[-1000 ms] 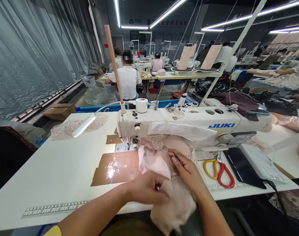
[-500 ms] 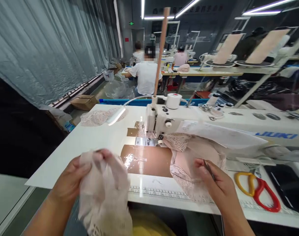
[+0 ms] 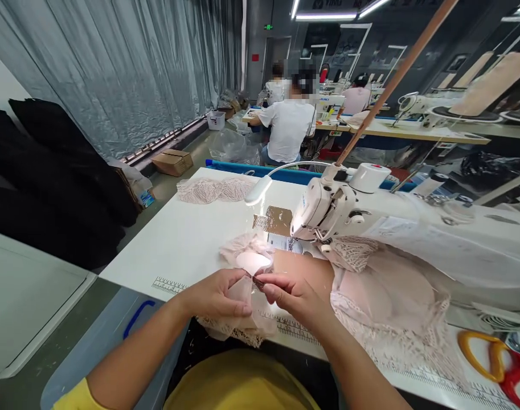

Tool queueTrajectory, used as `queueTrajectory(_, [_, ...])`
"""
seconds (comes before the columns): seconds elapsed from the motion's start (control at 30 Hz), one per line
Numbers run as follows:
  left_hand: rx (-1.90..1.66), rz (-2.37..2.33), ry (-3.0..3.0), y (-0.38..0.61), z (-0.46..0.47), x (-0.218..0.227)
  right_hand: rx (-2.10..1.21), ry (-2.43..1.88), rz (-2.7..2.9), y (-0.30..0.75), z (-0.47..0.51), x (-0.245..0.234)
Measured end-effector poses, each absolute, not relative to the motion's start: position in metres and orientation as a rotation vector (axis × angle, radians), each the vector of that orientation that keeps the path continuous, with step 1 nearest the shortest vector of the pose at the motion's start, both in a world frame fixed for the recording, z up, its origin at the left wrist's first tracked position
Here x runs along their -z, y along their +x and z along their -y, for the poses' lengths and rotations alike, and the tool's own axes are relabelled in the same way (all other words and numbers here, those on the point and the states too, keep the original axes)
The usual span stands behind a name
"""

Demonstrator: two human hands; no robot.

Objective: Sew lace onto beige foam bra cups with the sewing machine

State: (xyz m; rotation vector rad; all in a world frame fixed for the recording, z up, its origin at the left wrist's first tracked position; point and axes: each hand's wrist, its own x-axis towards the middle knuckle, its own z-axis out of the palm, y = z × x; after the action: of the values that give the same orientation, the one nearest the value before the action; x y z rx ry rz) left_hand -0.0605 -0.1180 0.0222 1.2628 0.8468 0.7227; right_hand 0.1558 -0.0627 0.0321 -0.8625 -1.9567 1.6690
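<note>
My left hand (image 3: 223,293) pinches a pale pink lace garment piece (image 3: 242,242) with a smooth, cup-like part. The piece lies partly on the white sewing table and drapes over its front edge. My right hand (image 3: 291,293) meets the left at the fabric, closed on a small dark pointed tool (image 3: 258,283); its exact kind is hidden by the fingers. Just beyond the hands stands the white sewing machine (image 3: 317,208), its needle area lit by a small lamp (image 3: 258,191). More pink lace fabric (image 3: 388,285) lies right of the needle area.
Scissors with yellow and red handles (image 3: 484,356) lie at the right. Another lace piece (image 3: 215,191) rests at the table's far left. Below the left edge is a translucent bin (image 3: 114,341). A person in a white shirt (image 3: 289,131) sits ahead, facing away.
My left hand has brought the lace piece from the table's front edge onto the tabletop. My right hand has moved left with the tool to meet it. The view has turned left.
</note>
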Motion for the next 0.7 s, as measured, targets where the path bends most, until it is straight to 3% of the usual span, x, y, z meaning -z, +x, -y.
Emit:
queueTrajectory(0.3, [-0.698, -0.967, 1.486, -0.064, 0.118, -0.022, -1.773, -0.916, 1.793, 0.146, 0.068, -0.020])
queueTrajectory(0.37, [-0.688, -0.954, 1.436, -0.065, 0.120, -0.023, -1.530, -1.022, 1.928, 0.162, 0.064, -0.017])
queueTrajectory(0.57, [-0.771, -0.929, 1.358, -0.060, 0.128, -0.028, -0.289, -1.451, 2.170, 0.230, 0.047, 0.005])
queueTrajectory(0.63, [-0.832, -0.942, 1.414, -0.050, 0.126, -0.029, -0.349, -1.386, 2.136, 0.233, 0.054, 0.006])
queueTrajectory(0.7, [-0.900, -0.937, 1.496, -0.035, 0.121, -0.031, -0.842, -1.189, 2.130, 0.219, 0.069, 0.004])
